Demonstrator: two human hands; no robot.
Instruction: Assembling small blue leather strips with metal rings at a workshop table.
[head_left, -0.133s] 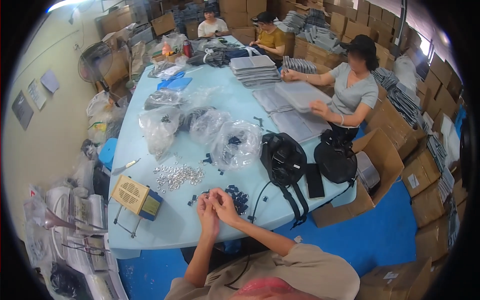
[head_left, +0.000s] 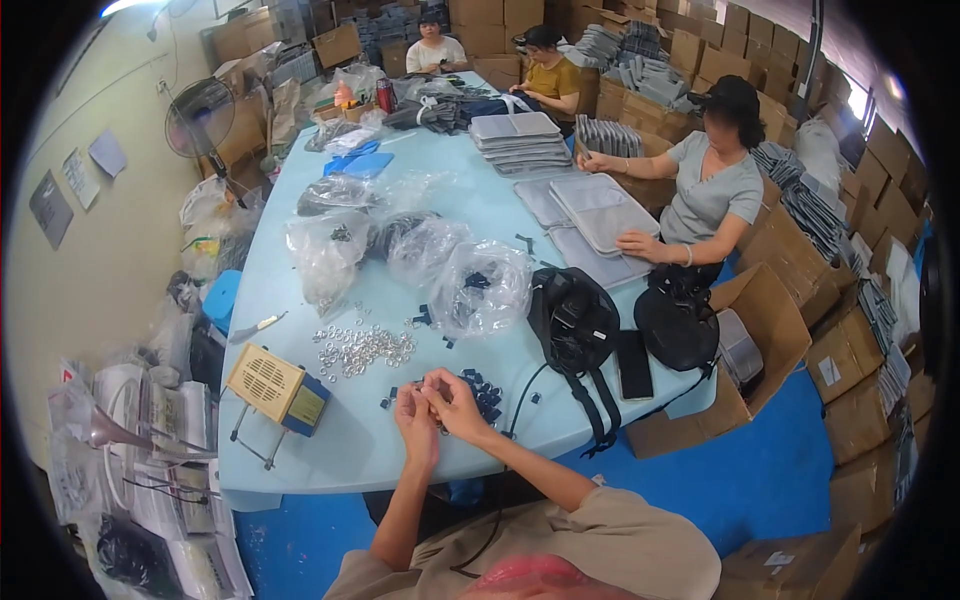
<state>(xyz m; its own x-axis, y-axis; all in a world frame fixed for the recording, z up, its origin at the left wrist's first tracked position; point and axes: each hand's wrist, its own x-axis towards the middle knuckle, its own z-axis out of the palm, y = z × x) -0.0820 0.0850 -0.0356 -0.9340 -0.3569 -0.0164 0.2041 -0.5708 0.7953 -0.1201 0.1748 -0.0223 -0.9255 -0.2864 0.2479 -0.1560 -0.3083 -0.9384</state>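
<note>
Meeting over a pale-blue table [head_left: 340, 450], cardboard boxes [head_left: 855, 365] beyond: left hand [head_left: 413, 417], right hand [head_left: 455, 407], grips indiscernible.

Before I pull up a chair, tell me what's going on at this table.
The person's left hand and right hand meet over the near part of the pale blue table, fingertips together; anything pinched between them is too small to make out. Small dark pieces lie beside the right hand, and loose shiny rings lie just beyond both. On the right side, a co-worker in a grey top has a hand on a flat grey panel, over others like it.
</note>
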